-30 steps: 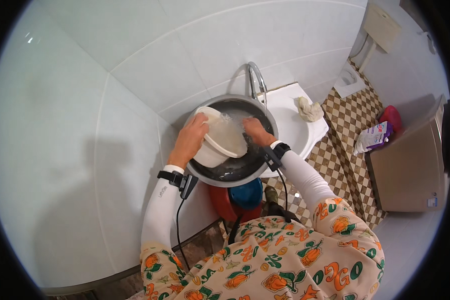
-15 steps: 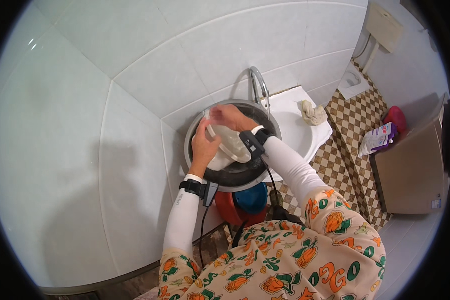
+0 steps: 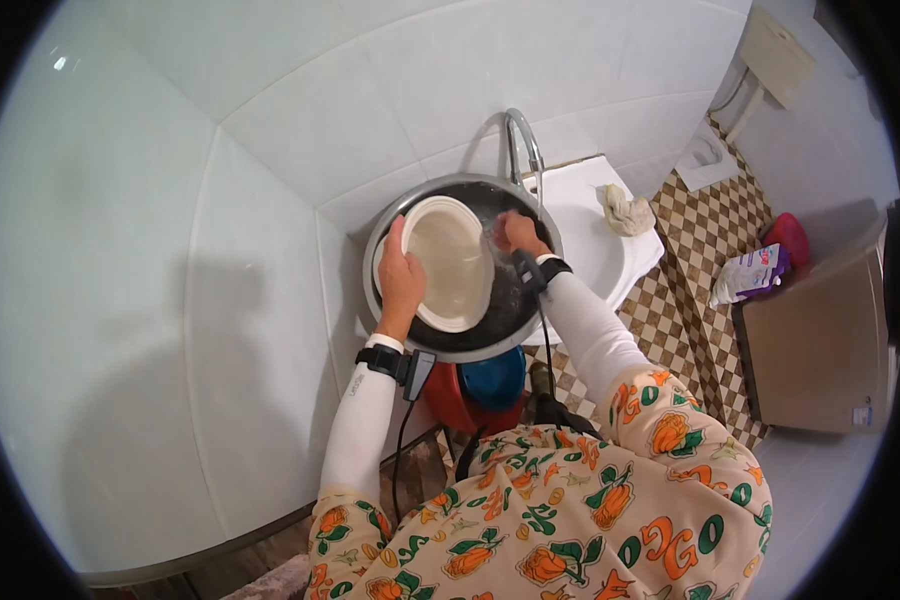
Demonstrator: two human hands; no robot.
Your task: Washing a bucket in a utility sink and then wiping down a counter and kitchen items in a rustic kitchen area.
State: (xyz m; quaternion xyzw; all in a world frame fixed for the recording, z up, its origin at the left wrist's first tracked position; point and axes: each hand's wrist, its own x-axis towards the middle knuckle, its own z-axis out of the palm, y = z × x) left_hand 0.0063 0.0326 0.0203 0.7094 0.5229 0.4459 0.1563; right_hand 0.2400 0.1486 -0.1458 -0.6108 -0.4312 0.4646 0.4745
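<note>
My left hand (image 3: pixel 401 282) grips the left rim of a cream oval bowl (image 3: pixel 448 262), thumb lying over the edge. Tilted so that its hollow faces up towards me, the bowl is held over a large round grey metal basin (image 3: pixel 375 318) with dark water in it. Just right of the bowl, my right hand (image 3: pixel 518 233) is above the water with its fingers curled in. Whatever those fingers may hold is hidden. Splashing water (image 3: pixel 505 285) shows beside the bowl and below this hand.
A chrome tap (image 3: pixel 526 135) runs at the basin's far right. The basin overlaps a white sink (image 3: pixel 595 185), where a crumpled pale cloth (image 3: pixel 628 212) lies. Below stand a blue tub (image 3: pixel 495 380) and a red tub (image 3: pixel 445 395). Tiled walls close in ahead and left.
The bowl has turned from a steep slant to show its open inside. My right hand has come away from its far end to the right, while my left hand keeps hold of the rim.
</note>
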